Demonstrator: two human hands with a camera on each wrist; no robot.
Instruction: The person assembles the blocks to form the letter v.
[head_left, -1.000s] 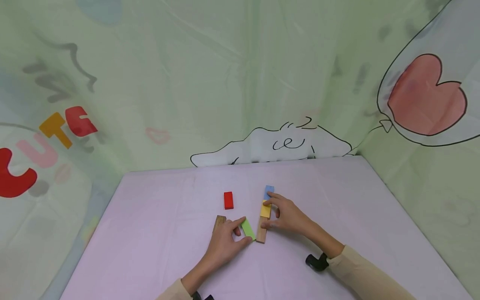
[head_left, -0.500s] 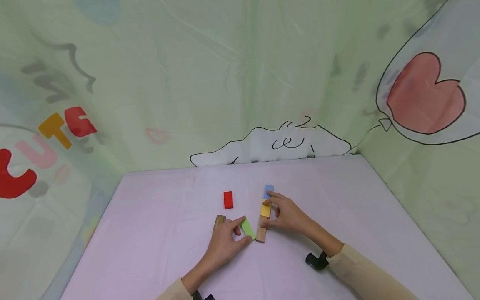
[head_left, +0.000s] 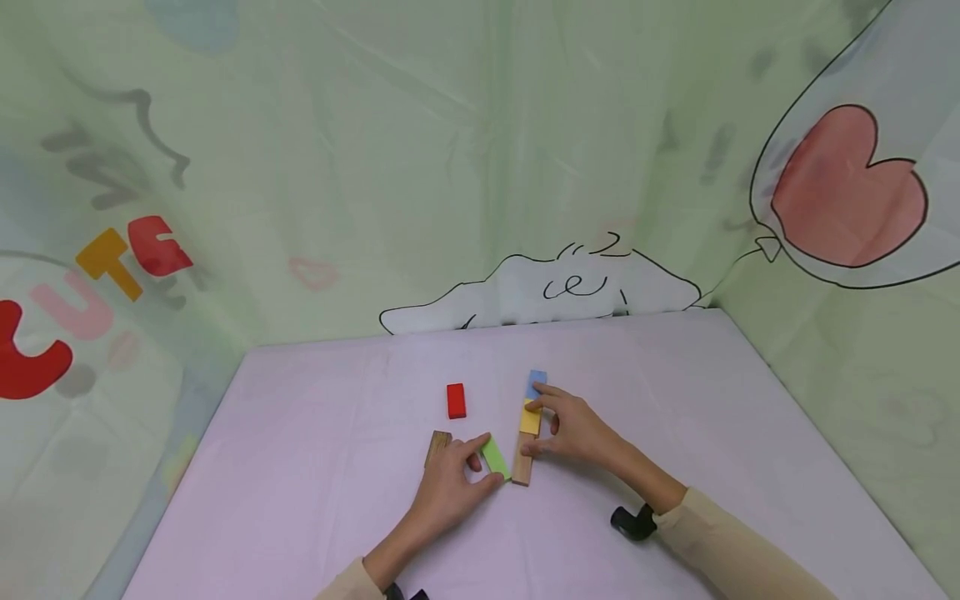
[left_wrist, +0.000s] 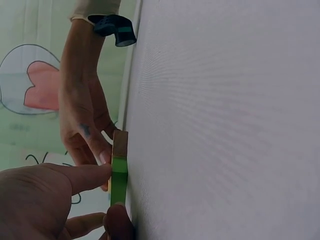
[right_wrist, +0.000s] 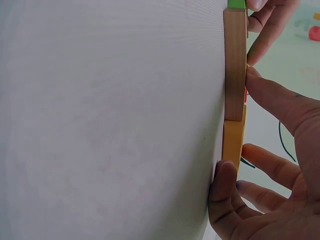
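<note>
My left hand (head_left: pixel 450 487) pinches a green block (head_left: pixel 494 458) at its two ends, thumb at the near end and index finger at the far one. The green block lies slanted, its near end against or very close to a light wooden block (head_left: pixel 522 468). That block forms a row with a yellow block (head_left: pixel 532 422) and a blue block (head_left: pixel 537 377), end to end. Over the row is my right hand (head_left: pixel 573 429), its thumb resting on the wooden block. Its fingertips touch the yellow and blue blocks. In the right wrist view the little finger curls beside the yellow block (right_wrist: pixel 233 142).
A red block (head_left: pixel 456 401) lies farther back, between the two hands. Partly hidden behind my left hand is a dark brown block (head_left: pixel 437 442). The pale table (head_left: pixel 300 467) meets printed curtains at its back and sides.
</note>
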